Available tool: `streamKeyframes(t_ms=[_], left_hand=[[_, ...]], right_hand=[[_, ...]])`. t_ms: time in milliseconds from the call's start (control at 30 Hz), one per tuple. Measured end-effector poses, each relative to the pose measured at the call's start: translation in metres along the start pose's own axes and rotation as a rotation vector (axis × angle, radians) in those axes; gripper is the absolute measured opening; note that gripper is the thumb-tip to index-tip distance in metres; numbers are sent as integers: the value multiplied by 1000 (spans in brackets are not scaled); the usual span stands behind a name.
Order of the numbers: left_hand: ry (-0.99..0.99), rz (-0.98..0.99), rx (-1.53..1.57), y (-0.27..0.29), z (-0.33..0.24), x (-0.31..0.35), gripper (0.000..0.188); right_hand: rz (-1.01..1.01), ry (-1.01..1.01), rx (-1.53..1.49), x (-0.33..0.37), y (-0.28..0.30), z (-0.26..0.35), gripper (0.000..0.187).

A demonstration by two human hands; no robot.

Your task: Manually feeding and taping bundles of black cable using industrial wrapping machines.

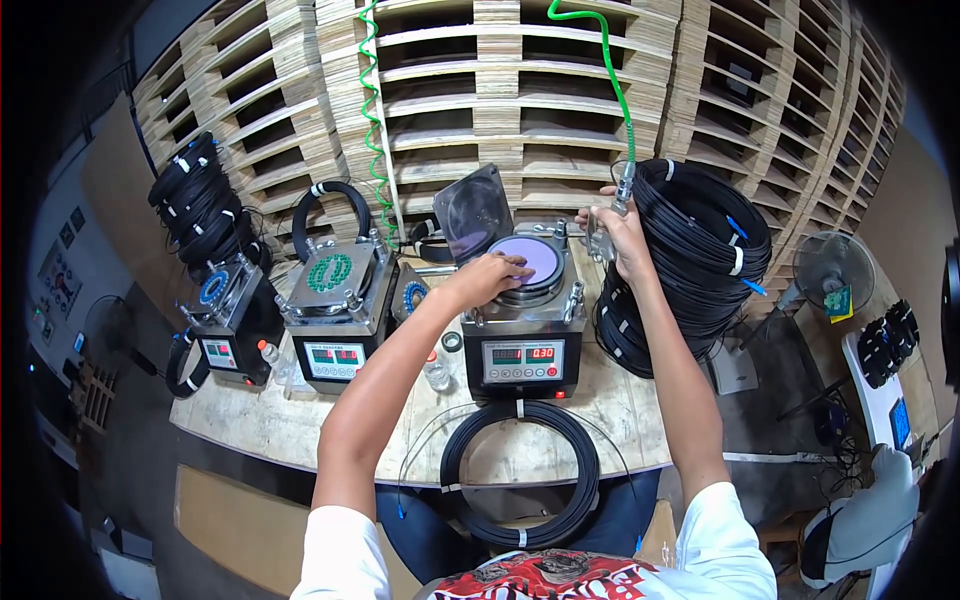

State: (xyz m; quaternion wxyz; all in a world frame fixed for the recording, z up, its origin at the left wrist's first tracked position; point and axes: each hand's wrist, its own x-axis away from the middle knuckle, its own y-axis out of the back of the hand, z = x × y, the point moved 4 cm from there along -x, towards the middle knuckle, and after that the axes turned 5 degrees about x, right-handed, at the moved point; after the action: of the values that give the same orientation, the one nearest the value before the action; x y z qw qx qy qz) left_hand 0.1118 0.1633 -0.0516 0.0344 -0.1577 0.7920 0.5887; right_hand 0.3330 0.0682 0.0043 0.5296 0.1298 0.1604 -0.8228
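Note:
My left hand [490,278] rests at the near left edge of a round purple disc [537,262] on the middle polishing machine [525,335]. Its fingers lie over the disc with nothing visible gripped. The machine's square metal plate [474,214] stands tilted up behind my left hand, apart from the disc. Raised to the right of the machine, my right hand [624,238] is closed around a metal air blow gun [601,240]. A green coiled air hose [617,85] runs from the top of the gun upward.
A tall stack of black cable coils [690,270] stands right of the machine. One black cable coil [458,500] overhangs the table's front edge. To the left are another polishing machine [335,300] with green connectors, one with blue connectors [230,310], and a small bottle [436,374]. Wooden pallets [500,75] rise behind.

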Motion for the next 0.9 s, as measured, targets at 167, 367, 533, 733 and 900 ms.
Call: streamKeyframes(t_ms=[167,367,533,733,900], left_hand=[[14,3,30,0,6,-8,37],[42,60,60,5,-6,-12,45],[276,65,833,26,9,-6,68],[159,-190,1151,96,-58,19,58],[302,-323,1010,148,-46,47,33]], right_hand=[[31,-22,-45,-1,-9,-1,36],[142,-97,-103,4,-23,9,37],[567,-218,3,25,-60,20,31],[813,-305,107,43,-90,24,46],[754,-334,67,53,-97,15,55]])
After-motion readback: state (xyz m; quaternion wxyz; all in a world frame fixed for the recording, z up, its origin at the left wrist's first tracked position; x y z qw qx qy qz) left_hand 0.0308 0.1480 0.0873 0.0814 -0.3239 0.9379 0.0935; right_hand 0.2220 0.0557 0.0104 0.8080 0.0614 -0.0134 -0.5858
